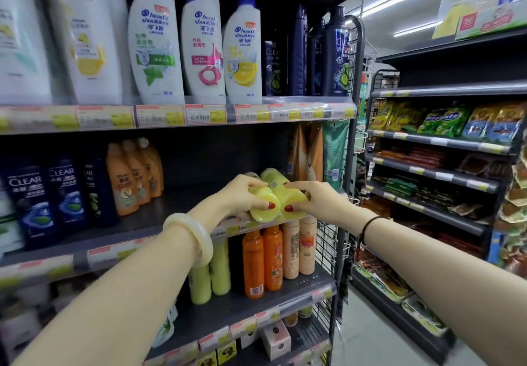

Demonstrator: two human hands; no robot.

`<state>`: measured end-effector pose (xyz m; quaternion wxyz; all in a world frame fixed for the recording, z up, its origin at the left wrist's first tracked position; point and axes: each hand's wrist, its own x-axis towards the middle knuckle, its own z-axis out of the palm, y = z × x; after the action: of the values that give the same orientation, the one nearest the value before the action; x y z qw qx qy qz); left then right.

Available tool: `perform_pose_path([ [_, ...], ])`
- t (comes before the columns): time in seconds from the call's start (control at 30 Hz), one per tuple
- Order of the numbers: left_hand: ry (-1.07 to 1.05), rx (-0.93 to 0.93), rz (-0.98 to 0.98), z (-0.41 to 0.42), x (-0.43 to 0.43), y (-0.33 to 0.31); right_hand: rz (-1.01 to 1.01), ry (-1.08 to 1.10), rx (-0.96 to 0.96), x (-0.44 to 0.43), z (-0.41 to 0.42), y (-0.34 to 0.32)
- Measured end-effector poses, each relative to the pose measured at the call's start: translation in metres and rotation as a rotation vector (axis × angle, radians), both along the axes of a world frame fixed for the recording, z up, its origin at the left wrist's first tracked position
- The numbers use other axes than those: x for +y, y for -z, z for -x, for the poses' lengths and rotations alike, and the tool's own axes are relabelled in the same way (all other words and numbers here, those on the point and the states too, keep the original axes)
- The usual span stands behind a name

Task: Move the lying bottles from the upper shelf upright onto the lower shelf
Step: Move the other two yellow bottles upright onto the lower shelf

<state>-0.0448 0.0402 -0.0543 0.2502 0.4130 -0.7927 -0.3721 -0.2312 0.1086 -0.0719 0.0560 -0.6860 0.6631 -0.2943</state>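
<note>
Two yellow-green bottles lie side by side on the upper shelf (159, 214), bases toward me. My left hand (245, 191) is closed around the left lying bottle (261, 209). My right hand (316, 197) is closed around the right lying bottle (285, 191). On the lower shelf (285, 294) below, two more yellow-green bottles (219, 268) stand upright, partly hidden by my left forearm.
Orange bottles (253, 266) and peach bottles (306, 248) stand on the lower shelf to the right of the yellow-green ones. Dark blue and orange bottles (128, 177) fill the upper shelf's left side. A wire side panel (328, 240) closes the shelf's right end, with an aisle beyond.
</note>
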Motion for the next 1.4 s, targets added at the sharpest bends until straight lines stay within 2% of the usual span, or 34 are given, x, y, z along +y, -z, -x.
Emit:
perform_pose_path([
  [0.13, -0.065, 0.083, -0.006, 0.003, 0.007, 0.008, 0.047, -0.011, -0.081, -0.001, 0.001, 0.011],
  [0.33, -0.184, 0.194, -0.049, 0.010, 0.008, 0.022, 0.011, -0.030, -0.362, -0.001, 0.004, 0.018],
  [0.43, -0.216, 0.242, -0.134, 0.011, 0.007, 0.028, -0.008, 0.010, -0.460, -0.002, -0.003, 0.017],
  [0.6, -0.237, 0.265, -0.250, 0.011, 0.009, 0.035, -0.173, 0.082, -0.623, -0.011, -0.003, 0.025],
  [0.77, -0.242, 0.264, -0.278, 0.015, 0.008, 0.041, -0.295, 0.013, -0.650, -0.016, 0.004, 0.040],
  [0.97, -0.238, 0.240, -0.239, 0.020, 0.007, 0.052, -0.220, 0.003, -0.748, -0.019, 0.006, 0.067],
  [1.27, -0.210, 0.401, -0.311, 0.007, 0.006, 0.065, -0.162, -0.115, -0.898, -0.026, 0.005, 0.078],
  [1.4, -0.180, 0.402, -0.318, -0.003, 0.009, 0.073, -0.174, -0.165, -0.947, -0.024, 0.001, 0.079],
])
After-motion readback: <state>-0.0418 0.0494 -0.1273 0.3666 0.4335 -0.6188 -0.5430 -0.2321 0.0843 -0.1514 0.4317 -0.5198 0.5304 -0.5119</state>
